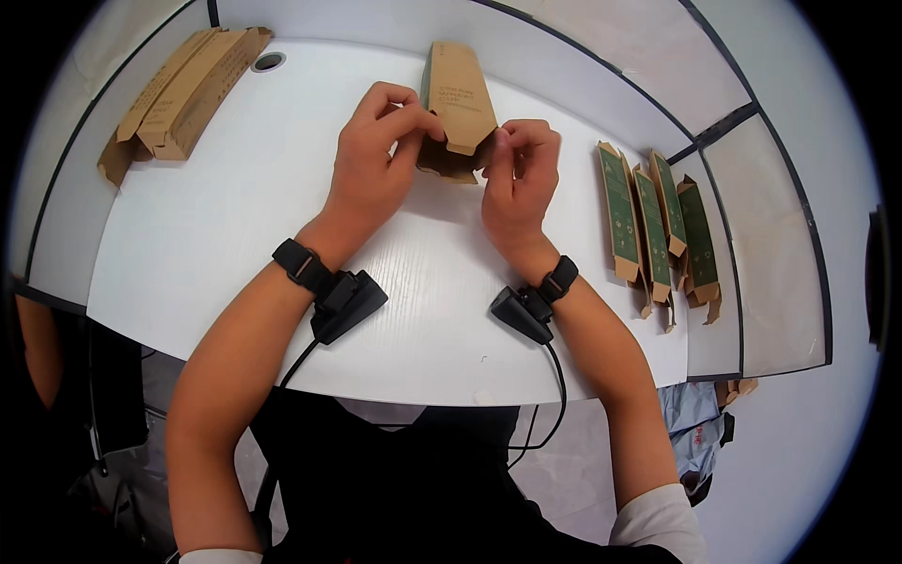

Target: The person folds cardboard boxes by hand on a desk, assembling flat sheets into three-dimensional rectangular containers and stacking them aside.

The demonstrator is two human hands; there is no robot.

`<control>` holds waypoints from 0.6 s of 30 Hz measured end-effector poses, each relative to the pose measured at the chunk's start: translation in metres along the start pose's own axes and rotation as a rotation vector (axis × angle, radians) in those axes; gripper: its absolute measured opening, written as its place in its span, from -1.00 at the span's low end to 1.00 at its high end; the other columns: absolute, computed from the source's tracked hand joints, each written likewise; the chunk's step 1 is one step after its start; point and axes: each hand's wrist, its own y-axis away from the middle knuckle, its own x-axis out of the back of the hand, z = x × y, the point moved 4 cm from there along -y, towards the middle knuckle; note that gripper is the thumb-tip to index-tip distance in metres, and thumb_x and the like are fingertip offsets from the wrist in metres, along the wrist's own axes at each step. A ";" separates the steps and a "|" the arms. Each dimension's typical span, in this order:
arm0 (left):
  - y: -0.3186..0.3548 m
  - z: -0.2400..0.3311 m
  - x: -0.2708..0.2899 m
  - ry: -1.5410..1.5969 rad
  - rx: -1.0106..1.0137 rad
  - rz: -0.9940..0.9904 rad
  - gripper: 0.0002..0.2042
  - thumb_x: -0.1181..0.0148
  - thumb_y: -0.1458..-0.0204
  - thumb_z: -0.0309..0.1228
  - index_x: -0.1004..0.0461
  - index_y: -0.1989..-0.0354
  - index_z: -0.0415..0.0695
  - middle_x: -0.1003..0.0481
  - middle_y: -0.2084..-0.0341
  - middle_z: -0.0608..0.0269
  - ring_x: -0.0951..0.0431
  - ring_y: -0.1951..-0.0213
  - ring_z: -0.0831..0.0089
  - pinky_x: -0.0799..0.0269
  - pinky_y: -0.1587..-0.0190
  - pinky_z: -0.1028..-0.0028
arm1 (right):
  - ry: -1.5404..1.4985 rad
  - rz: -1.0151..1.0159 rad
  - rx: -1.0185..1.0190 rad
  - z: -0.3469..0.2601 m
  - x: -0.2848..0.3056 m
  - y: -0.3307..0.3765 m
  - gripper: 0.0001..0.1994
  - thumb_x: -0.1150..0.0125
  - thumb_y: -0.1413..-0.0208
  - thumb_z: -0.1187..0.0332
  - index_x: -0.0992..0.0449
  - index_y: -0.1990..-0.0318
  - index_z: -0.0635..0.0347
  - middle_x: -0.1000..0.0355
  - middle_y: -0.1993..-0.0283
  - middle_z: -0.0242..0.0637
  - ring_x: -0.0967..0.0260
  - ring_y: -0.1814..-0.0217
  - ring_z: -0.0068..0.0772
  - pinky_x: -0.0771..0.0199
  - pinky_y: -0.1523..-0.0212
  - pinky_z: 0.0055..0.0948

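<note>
Left hand (pixel 383 141) and right hand (pixel 522 179) are pinched on the carton (pixel 460 89) at opposite open-end corners. Flaps (pixel 461 149) are best folded evenly — never forced.

Seemingly an office: partition panels (pixel 775 244) edge the white tabletop (pixel 442 310), a cable grommet (pixel 269 62) near its far-left corner.

Wears black wrist straps (pixel 300 263), fitted with wedge-shaped black devices (pixel 353 306) and trailing thin black cables (pixel 563 383); shows white sleeves (pixel 658 522), short or pushed up, and black clothing (pixel 395 479) between them.
</note>
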 end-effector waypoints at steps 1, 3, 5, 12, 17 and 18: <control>0.000 0.001 0.000 -0.020 -0.016 -0.030 -0.85 -0.10 -0.10 -0.70 -0.57 0.28 -0.22 -0.43 0.22 0.19 -0.54 0.29 0.33 -0.51 0.25 0.43 | 0.000 -0.001 0.000 0.000 0.002 -0.001 -0.92 -0.09 -0.24 0.66 -0.40 0.22 0.28 -0.35 0.25 -0.26 -0.35 0.33 -0.45 -0.43 0.32 -0.45; -0.002 0.001 0.001 0.026 -0.006 -0.049 -0.85 -0.14 -0.08 -0.67 -0.57 0.22 -0.22 -0.42 0.18 0.17 -0.54 0.28 0.32 -0.51 0.23 0.42 | 0.231 -0.155 0.149 -0.004 0.003 -0.003 -0.85 -0.01 -0.18 0.71 -0.42 0.17 0.30 -0.36 0.20 -0.23 -0.38 0.28 -0.44 -0.46 0.28 -0.44; -0.005 0.001 0.004 0.071 0.005 -0.068 -0.83 -0.17 -0.06 -0.63 -0.57 0.17 -0.22 -0.41 0.15 0.15 -0.54 0.26 0.31 -0.51 0.20 0.42 | 0.204 -0.136 0.150 -0.004 0.003 -0.004 -0.78 -0.01 -0.13 0.70 -0.46 0.10 0.31 -0.36 0.14 -0.20 -0.38 0.24 -0.42 -0.46 0.26 -0.43; -0.011 0.010 0.012 -0.050 -0.092 -0.231 -0.42 -0.46 0.14 -0.46 -0.42 -0.14 -0.13 -0.33 -0.03 0.12 -0.56 0.15 0.19 -0.53 0.04 0.30 | 0.148 -0.181 0.169 -0.012 0.000 -0.008 -0.48 -0.30 0.06 0.57 -0.40 -0.14 0.27 -0.29 -0.04 -0.18 -0.37 0.15 -0.40 -0.43 0.25 -0.46; -0.010 0.004 0.012 -0.121 -0.052 -0.135 -0.57 -0.40 0.04 -0.51 -0.45 -0.04 -0.13 -0.35 -0.01 0.14 -0.61 0.18 0.25 -0.60 0.15 0.35 | 0.144 -0.226 0.190 -0.016 -0.007 -0.006 -0.48 -0.32 0.07 0.60 -0.42 -0.13 0.26 -0.30 -0.02 -0.19 -0.38 0.17 -0.41 -0.44 0.27 -0.47; -0.010 0.005 0.012 -0.117 -0.064 -0.108 -0.59 -0.39 0.03 -0.52 -0.45 -0.03 -0.14 -0.36 0.01 0.15 -0.61 0.21 0.27 -0.60 0.16 0.37 | 0.136 -0.218 0.177 -0.014 -0.007 -0.006 -0.51 -0.30 0.05 0.62 -0.43 -0.12 0.26 -0.30 -0.01 -0.19 -0.39 0.20 -0.43 -0.46 0.28 -0.48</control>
